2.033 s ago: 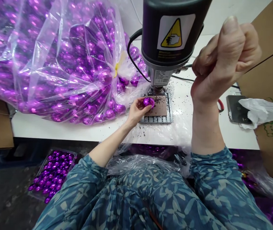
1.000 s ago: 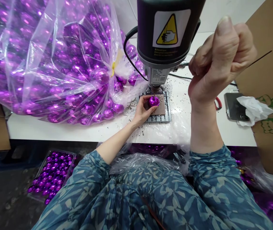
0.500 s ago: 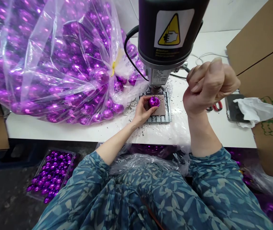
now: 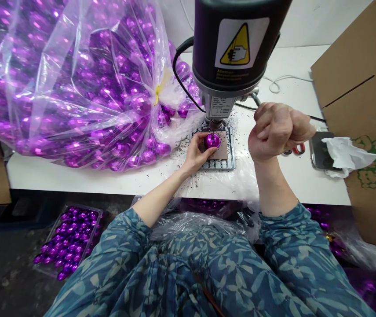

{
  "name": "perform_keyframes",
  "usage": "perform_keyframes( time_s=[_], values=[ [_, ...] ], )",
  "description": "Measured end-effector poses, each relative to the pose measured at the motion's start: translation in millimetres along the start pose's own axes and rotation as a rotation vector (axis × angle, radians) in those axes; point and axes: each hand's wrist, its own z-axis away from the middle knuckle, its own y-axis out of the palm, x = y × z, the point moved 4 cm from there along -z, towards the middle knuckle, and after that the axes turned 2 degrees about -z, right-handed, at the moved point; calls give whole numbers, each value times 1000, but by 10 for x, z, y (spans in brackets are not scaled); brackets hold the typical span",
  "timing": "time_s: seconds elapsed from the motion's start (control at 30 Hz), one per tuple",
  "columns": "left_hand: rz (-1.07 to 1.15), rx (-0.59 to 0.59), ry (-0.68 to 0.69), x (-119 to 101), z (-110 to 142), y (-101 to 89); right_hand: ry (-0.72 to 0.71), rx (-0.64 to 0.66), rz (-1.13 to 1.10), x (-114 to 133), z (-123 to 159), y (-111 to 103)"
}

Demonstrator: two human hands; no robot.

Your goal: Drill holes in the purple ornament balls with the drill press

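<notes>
My left hand (image 4: 197,155) grips a shiny purple faceted ball (image 4: 212,141) between thumb and fingers. The ball rests on a brown square pad (image 4: 221,152) on the metal base plate (image 4: 219,164) of a bench drill press (image 4: 240,48). Straight above the ball hangs the thin drill bit (image 4: 213,132), its tip at or very near the top; contact is unclear. My right hand (image 4: 276,130) is closed in a fist around the press's lever (image 4: 256,98), whose end is hidden inside the fingers.
A big clear bag (image 4: 85,88) of purple balls fills the left. Dark shavings surround the base. At right are red-handled scissors (image 4: 299,149), a phone (image 4: 321,152), crumpled tissue (image 4: 349,154) and a cardboard box (image 4: 366,105). A clear tray (image 4: 97,222) of balls sits below left.
My right hand has moved down and a little left with the lever, and the drill bit seems slightly lower. My left hand and the ball stay in place.
</notes>
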Motion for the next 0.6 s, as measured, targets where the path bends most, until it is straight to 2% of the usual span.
perform_keyframes(
  time_s=[0.1, 0.23, 0.33, 0.4, 0.47, 0.57, 0.6],
  values=[
    [25, -10, -5, -15, -3, 5, 11, 20, -11, 60, -34, 56],
    [30, -20, -35, -28, -25, 12, 108, 17, -13, 90, -377, 275],
    [-79, -69, -74, -138, 31, -36, 336, 11, -13, -24, -681, 451],
    [-207, -82, -83, -315, 148, -102, 448, 2, -26, -94, -794, 515],
    [-335, 25, -72, -547, 320, -159, 485, -10, -64, -124, -830, 530],
    [-429, 385, -20, -840, 576, -219, 461, 3, -120, -122, -813, 516],
    [-425, 471, -3, -884, 614, -262, 449, 22, -122, -122, -803, 515]
  ],
)
